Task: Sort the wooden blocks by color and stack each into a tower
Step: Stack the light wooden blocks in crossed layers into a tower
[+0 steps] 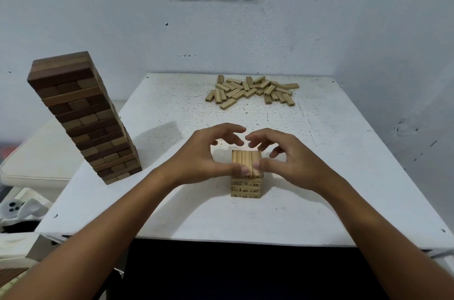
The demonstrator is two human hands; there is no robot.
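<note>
Now both hands, left (196, 159) and right (290, 164), cupped round the short light tower (246, 174) mid-worktop (319, 201), thumbs pressing its top layer. Loose light blocks (253, 90) heaped at far edge. Dark tower (83, 115) standing left.

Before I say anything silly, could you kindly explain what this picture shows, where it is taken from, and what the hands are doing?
There is no machine here: a person works with bare hands, and one wide camera worn on the head looks forward and down at them. On the white table stands a tall tower of dark brown blocks at the left. A loose pile of light blocks lies at the far side. In front, a short tower of light numbered blocks is being built. The left hand and the right hand curl around its top layer, thumbs pressed on the near edge, seemingly squaring it up. Neither hand has a lifted block in its grip.
</note>
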